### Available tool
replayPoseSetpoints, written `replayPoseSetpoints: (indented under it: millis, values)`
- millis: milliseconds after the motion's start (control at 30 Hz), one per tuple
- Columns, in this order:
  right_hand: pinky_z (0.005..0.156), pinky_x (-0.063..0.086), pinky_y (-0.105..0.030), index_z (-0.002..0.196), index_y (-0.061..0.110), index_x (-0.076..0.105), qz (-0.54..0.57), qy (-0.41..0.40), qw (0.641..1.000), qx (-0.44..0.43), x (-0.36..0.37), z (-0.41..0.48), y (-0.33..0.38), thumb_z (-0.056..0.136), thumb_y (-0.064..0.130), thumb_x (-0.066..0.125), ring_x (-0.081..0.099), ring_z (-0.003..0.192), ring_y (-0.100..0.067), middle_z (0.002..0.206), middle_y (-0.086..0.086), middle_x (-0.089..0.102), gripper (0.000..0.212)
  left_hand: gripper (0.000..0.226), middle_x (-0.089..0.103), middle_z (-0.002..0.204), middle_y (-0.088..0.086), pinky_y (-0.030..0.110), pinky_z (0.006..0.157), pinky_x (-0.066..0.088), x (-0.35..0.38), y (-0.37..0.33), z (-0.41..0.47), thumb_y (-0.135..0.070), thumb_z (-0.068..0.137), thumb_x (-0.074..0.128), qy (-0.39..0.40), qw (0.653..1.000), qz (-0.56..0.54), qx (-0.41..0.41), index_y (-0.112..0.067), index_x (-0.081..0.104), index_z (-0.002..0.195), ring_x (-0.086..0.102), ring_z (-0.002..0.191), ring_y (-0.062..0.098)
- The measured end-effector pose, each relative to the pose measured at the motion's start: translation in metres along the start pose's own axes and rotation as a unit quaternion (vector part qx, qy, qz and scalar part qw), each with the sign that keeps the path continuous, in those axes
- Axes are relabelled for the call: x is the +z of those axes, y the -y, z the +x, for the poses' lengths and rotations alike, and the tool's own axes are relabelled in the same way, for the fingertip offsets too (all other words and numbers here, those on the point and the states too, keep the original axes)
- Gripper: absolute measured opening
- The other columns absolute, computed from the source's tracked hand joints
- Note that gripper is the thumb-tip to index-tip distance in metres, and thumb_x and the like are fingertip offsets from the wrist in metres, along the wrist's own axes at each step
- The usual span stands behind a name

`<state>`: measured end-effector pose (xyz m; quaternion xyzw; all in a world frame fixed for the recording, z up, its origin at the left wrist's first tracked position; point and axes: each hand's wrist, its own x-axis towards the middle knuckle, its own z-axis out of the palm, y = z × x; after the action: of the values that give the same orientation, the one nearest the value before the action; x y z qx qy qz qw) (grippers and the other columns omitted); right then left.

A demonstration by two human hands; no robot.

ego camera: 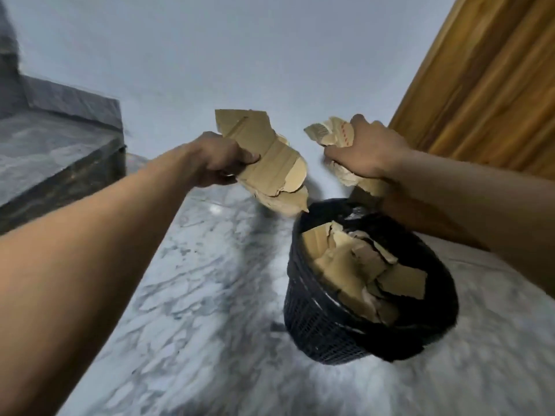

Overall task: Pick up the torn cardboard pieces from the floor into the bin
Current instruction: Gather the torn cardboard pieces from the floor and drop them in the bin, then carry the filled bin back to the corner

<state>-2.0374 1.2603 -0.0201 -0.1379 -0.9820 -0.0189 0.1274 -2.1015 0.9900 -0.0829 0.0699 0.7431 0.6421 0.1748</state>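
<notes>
Hands grip torn cardboard above the black mesh bin (324, 331): left hand (220, 159) flat pieces (270, 163), right hand (366, 151) crumpled scraps (326, 132).

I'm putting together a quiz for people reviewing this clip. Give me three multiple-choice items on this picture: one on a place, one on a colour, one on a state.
1. Where does the bin stand?
A. On the floor
B. On the stone ledge
C. Hung on the door

2. What colour is the bin?
A. White
B. Black
C. Red

3. What is the left hand doing?
A. Hanging open and empty
B. Gripping cardboard pieces
C. Resting on the bin's rim

Answers:
1 A: the bin's base sits on the marbled floor, apart from ledge and door.
2 B: its mesh wall is black all round.
3 B: its fingers curl round a bunch of torn pieces held above the bin; the right hand grips more.
</notes>
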Motion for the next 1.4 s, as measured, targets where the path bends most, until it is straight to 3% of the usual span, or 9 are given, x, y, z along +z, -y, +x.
replayPoseSetpoints:
  millis: [200, 600, 733, 867, 1000, 1133, 1233, 1333, 1400]
  values:
    - [0.084, 0.043, -0.039, 0.141, 0.015, 0.040, 0.067, 0.069, 0.981, 0.166, 0.031, -0.030, -0.086, 0.071, 0.078, 0.050, 0.053, 0.119, -0.036, 0.138, -0.016, 0.053, 0.095, 0.025, 0.045, 0.059, 0.001, 0.025, 0.054, 0.048, 0.104, 0.001, 0.018, -0.016, 0.090, 0.076, 0.093, 0.994, 0.055, -0.019, -0.015, 0.053, 0.080, 0.047, 0.060, 0.015]
    - [0.092, 0.045, -0.044, 0.147, 0.020, 0.030, 0.072, 0.092, 0.969, 0.216, 0.062, -0.084, -0.101, 0.075, 0.075, 0.056, 0.048, 0.127, -0.035, 0.143, -0.015, 0.043, 0.095, 0.027, 0.058, 0.101, 0.017, 0.028, 0.043, 0.049, 0.169, 0.006, 0.017, -0.005, 0.093, 0.068, 0.141, 0.976, 0.168, 0.001, -0.003, 0.052, 0.115, 0.059, 0.067, 0.023]
    - [0.094, 0.043, -0.042, 0.148, 0.016, 0.031, 0.101, 0.058, 0.966, 0.229, 0.061, -0.101, -0.109, 0.075, 0.073, 0.063, 0.045, 0.130, -0.034, 0.146, -0.015, 0.042, 0.098, 0.031, 0.066, 0.115, 0.026, 0.043, 0.079, 0.056, 0.190, 0.007, 0.003, -0.014, 0.093, 0.063, 0.130, 0.929, 0.345, 0.036, 0.007, 0.064, 0.116, 0.068, 0.098, 0.039]
    - [0.081, 0.041, -0.036, 0.139, 0.011, 0.042, 0.175, 0.071, 0.961, 0.203, 0.064, -0.111, -0.122, 0.075, 0.074, 0.066, 0.053, 0.120, -0.030, 0.135, -0.010, 0.053, 0.094, 0.035, 0.070, 0.106, 0.016, 0.035, 0.075, 0.048, 0.202, 0.005, -0.004, -0.034, 0.092, 0.061, 0.047, 0.858, 0.491, 0.144, -0.004, 0.071, 0.108, 0.062, 0.096, 0.035]
    - [0.059, 0.037, -0.033, 0.084, 0.016, 0.057, 0.249, 0.011, 0.950, 0.186, 0.068, -0.120, -0.139, 0.086, 0.060, 0.063, 0.056, 0.073, -0.020, 0.080, 0.001, 0.058, 0.045, 0.047, 0.070, 0.127, 0.007, 0.039, 0.097, 0.050, 0.192, 0.020, 0.001, -0.031, 0.089, 0.064, -0.075, 0.876, 0.422, 0.222, -0.020, 0.063, 0.135, 0.061, 0.121, 0.032]
    - [0.076, 0.042, -0.034, 0.115, 0.014, 0.057, 0.218, -0.029, 0.943, 0.250, 0.082, -0.143, -0.165, 0.092, 0.050, 0.058, 0.059, 0.102, -0.028, 0.116, -0.008, 0.061, 0.043, 0.074, 0.058, 0.138, 0.019, 0.045, 0.100, 0.047, 0.175, 0.050, 0.000, -0.038, 0.089, 0.067, -0.048, 0.904, 0.408, 0.122, -0.020, 0.037, 0.154, 0.054, 0.128, 0.041]
    - [0.076, 0.046, -0.036, 0.124, 0.010, 0.054, 0.365, 0.067, 0.865, 0.338, 0.103, -0.170, -0.185, 0.096, 0.045, 0.055, 0.059, 0.097, -0.029, 0.126, -0.016, 0.060, 0.045, 0.044, 0.068, 0.106, 0.020, 0.046, 0.082, 0.053, 0.168, 0.069, -0.013, -0.025, 0.090, 0.065, 0.075, 0.988, 0.104, -0.082, -0.006, 0.060, 0.130, 0.067, 0.095, 0.037]
    - [0.093, 0.053, -0.055, 0.129, 0.015, 0.060, 0.582, 0.153, 0.691, 0.401, 0.125, -0.189, -0.192, 0.099, 0.033, 0.052, 0.065, 0.105, -0.035, 0.120, -0.012, 0.068, 0.037, 0.015, 0.067, 0.068, 0.009, 0.025, 0.056, 0.056, 0.170, 0.086, -0.024, -0.006, 0.089, 0.052, 0.112, 0.977, -0.118, -0.134, -0.007, 0.067, 0.085, 0.066, 0.054, 0.023]
    - [0.101, 0.050, -0.053, 0.127, 0.013, 0.066, 0.638, 0.133, 0.640, 0.407, 0.137, -0.188, -0.199, 0.100, 0.023, 0.051, 0.067, 0.109, -0.032, 0.120, -0.012, 0.070, 0.032, 0.020, 0.063, 0.062, 0.008, 0.023, 0.047, 0.054, 0.173, 0.090, -0.019, -0.004, 0.089, 0.048, 0.095, 0.973, -0.148, -0.152, -0.010, 0.062, 0.077, 0.063, 0.046, 0.022]
